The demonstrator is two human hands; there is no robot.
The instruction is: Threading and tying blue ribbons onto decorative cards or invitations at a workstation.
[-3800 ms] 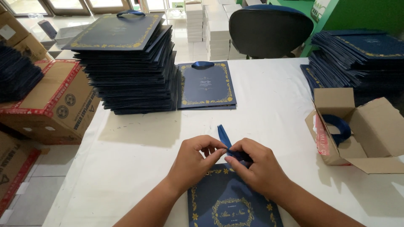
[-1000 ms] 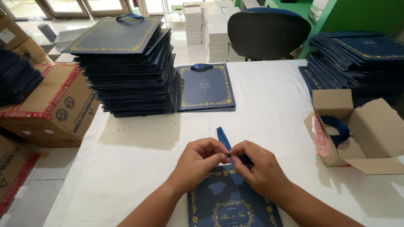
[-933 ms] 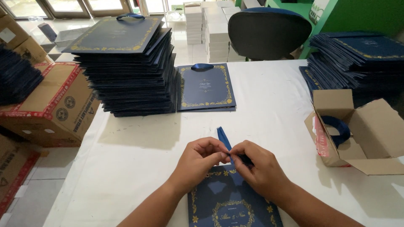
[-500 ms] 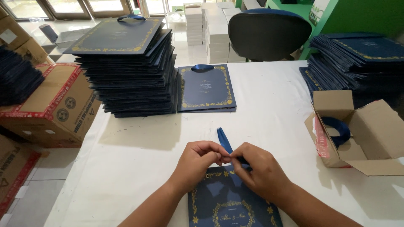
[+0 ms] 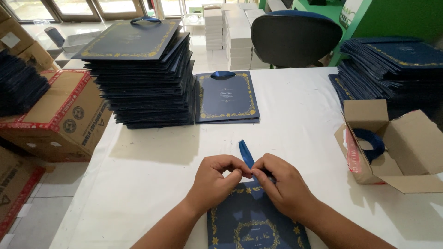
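Note:
A navy paper bag with gold floral print lies flat at the table's near edge. At its top edge my left hand and my right hand meet, both pinching a blue ribbon. One end of the ribbon sticks out away from me past my fingers. The rest of it is hidden under my right hand.
A tall stack of navy bags stands at the back left, with a single bag beside it. Another stack sits at the right. An open cardboard box holds a blue ribbon roll. Cartons stand left of the white table.
My fingers have shifted slightly on the ribbon, the left fingertips curling closer to the right hand. Nothing else has moved.

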